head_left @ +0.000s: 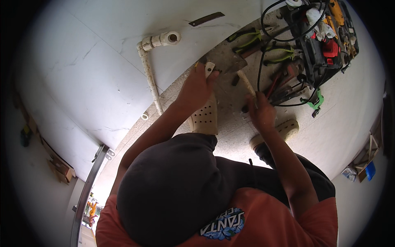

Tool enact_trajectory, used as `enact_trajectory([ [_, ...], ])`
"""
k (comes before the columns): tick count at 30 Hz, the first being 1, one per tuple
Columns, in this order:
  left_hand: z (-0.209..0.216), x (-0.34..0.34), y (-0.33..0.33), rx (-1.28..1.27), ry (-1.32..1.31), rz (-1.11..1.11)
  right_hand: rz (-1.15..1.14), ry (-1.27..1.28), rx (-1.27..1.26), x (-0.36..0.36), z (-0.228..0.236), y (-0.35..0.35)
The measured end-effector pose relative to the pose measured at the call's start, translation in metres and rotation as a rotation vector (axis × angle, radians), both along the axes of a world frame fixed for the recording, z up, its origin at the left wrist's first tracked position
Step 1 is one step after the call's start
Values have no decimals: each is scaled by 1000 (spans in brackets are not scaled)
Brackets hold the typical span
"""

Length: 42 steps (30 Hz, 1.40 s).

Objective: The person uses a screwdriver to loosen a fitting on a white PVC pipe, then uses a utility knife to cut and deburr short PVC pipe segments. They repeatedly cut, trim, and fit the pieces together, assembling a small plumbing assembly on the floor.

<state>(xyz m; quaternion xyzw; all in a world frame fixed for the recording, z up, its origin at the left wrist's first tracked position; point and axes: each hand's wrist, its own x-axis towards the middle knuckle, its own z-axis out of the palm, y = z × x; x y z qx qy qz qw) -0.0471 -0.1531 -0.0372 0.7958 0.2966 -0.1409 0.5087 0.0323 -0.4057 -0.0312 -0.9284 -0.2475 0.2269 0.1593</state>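
My left hand (pixel 196 88) is closed around a white-handled tool (pixel 209 68) with a dark round spot on its handle. A dark flat blade (pixel 235 66) shows just beyond my fingers and seems to belong to this tool. My right hand (pixel 261 110) grips a thin, mottled off-white stick (pixel 247 84), its far end reaching up close to the blade. The stick's lower end is partly hidden by my fingers. Both hands are held over the floor in front of my beige clogs (pixel 204 117).
A stained white pipe with elbows (pixel 149 72) and a loose saw blade (pixel 207 19) are on the pale marbled surface at left. Green-handled pliers (pixel 284 55), wrenches (pixel 290 72) and a green clamp (pixel 317 100) lie at right, below a black tool bag (pixel 317 57). A black cable (pixel 260 61) loops among them.
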Motion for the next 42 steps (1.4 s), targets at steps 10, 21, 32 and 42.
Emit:
enact_trajectory([
  [10, -2, 2, 3, -54, 107, -64, -83, 250, 257, 3, 14, 64],
  [21, 7, -24, 16, 105, -21, -61, -619, 773, 410, 11, -22, 163],
  [32, -12, -36, 0, 504, 95, -81, -527, 674, 303, 34, -37, 152],
  [42, -17, -36, 13, 591, -45, -52, -823, 828, 612, 14, -26, 147],
])
